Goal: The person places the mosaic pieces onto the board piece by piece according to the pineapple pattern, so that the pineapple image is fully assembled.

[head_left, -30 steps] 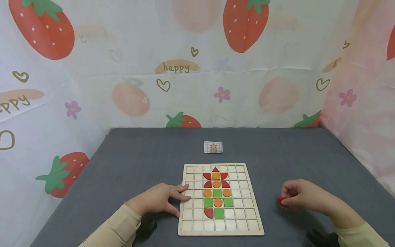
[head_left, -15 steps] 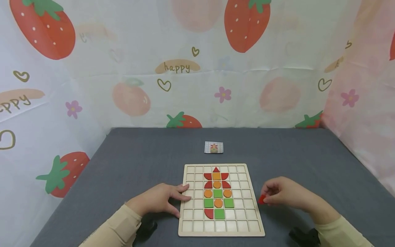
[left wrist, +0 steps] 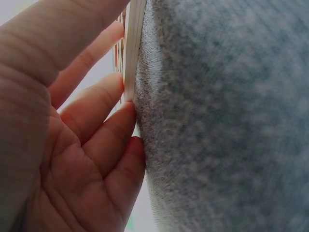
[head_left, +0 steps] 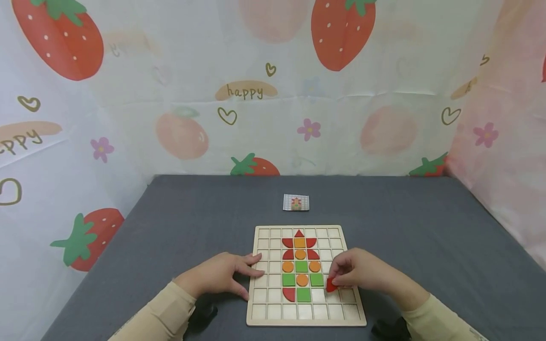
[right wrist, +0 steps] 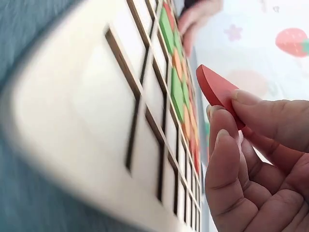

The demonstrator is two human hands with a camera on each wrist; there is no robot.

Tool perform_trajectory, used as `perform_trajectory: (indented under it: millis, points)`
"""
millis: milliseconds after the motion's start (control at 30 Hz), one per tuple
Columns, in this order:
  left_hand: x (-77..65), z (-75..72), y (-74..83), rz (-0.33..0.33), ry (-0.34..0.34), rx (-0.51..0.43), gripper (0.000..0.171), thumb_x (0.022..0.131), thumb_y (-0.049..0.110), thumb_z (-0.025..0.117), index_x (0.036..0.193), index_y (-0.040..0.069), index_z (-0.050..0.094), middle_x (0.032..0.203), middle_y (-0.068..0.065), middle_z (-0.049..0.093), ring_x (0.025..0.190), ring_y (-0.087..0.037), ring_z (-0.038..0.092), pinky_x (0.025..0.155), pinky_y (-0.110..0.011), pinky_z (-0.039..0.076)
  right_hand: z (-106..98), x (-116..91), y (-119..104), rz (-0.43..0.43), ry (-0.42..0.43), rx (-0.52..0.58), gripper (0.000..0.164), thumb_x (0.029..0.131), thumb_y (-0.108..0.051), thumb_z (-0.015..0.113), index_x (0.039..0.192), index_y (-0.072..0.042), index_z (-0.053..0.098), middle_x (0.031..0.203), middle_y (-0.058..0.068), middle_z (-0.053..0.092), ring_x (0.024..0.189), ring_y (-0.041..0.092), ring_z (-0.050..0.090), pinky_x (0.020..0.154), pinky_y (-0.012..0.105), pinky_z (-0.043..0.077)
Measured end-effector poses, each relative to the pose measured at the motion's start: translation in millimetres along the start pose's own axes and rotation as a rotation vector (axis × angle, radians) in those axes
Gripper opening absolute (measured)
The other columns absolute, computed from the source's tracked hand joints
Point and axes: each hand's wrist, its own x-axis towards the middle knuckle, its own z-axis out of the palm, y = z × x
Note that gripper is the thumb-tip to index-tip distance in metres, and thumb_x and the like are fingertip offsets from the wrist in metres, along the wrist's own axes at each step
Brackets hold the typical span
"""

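A wooden grid board (head_left: 275, 312) lies on the table, with red, green and orange flat pieces set in its middle columns. My right hand (head_left: 362, 271) pinches a red quarter-circle tile (right wrist: 217, 89) between thumb and fingers, tilted above the board's right-hand cells. Lower on the grid, a red tile (head_left: 288, 294) sits left of a green square (head_left: 304, 295); the cell right of that square is bare. My left hand (head_left: 219, 273) rests at the board's left side with spread fingers, their tips touching its edge (left wrist: 131, 58) in the left wrist view.
Behind the board lies a small card (head_left: 296, 202) printed with a coloured grid pattern. Dark grey cloth (head_left: 204, 208) covers the table. A fruit-printed curtain (head_left: 192, 57) hangs along the back and both sides.
My right hand has carried the red quarter-circle tile leftward from the cloth at right to over the board. The left hand has stayed on the board's edge.
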Motion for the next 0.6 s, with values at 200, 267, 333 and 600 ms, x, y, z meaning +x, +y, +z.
perform_trajectory:
  millis: [200, 267, 333, 600]
  points:
    - [0.7, 0.7, -0.3, 0.024, 0.005, 0.006, 0.062, 0.065, 0.045, 0.075, 0.123, 0.028, 0.059, 0.14, 0.005, 0.041, 0.129, -0.011, 0.037, 0.099, -0.033, 0.037, 13.2, 7.9, -3.7, -0.02, -0.005, -0.074, 0.004, 0.08, -0.015, 0.07, 0.078, -0.012, 0.071, 0.072, -0.004, 0.065, 0.064, 0.009, 0.054, 0.061, 0.023, 0.044]
    - [0.9, 0.8, -0.4, 0.03, 0.004, 0.008, 0.062, 0.065, 0.044, 0.075, 0.123, 0.028, 0.059, 0.14, 0.005, 0.041, 0.129, -0.011, 0.037, 0.099, -0.033, 0.037, 15.9, 9.6, -3.8, -0.01, 0.0, -0.085, 0.004, 0.08, -0.015, 0.07, 0.077, -0.013, 0.071, 0.071, -0.005, 0.065, 0.063, 0.009, 0.053, 0.06, 0.023, 0.044]
    - [0.8, 0.6, -0.4, 0.03, 0.002, 0.008, 0.062, 0.065, 0.044, 0.075, 0.123, 0.028, 0.059, 0.14, 0.005, 0.041, 0.129, -0.011, 0.037, 0.099, -0.033, 0.037, 17.9, 11.3, -3.7, 0.0, 0.008, -0.101, 0.005, 0.08, -0.016, 0.07, 0.076, -0.014, 0.072, 0.071, -0.007, 0.065, 0.063, 0.009, 0.053, 0.061, 0.024, 0.043]
    - [-0.1, -0.7, -0.1, 0.03, 0.006, 0.022, 0.062, 0.065, 0.044, 0.076, 0.122, 0.028, 0.059, 0.141, 0.005, 0.04, 0.129, -0.012, 0.037, 0.099, -0.033, 0.037, 28.2, 15.9, -3.4, 0.017, 0.058, -0.083, 0.012, 0.078, -0.01, 0.072, 0.069, -0.011, 0.063, 0.063, -0.003, 0.062, 0.058, 0.011, 0.053, 0.053, 0.025, 0.042]
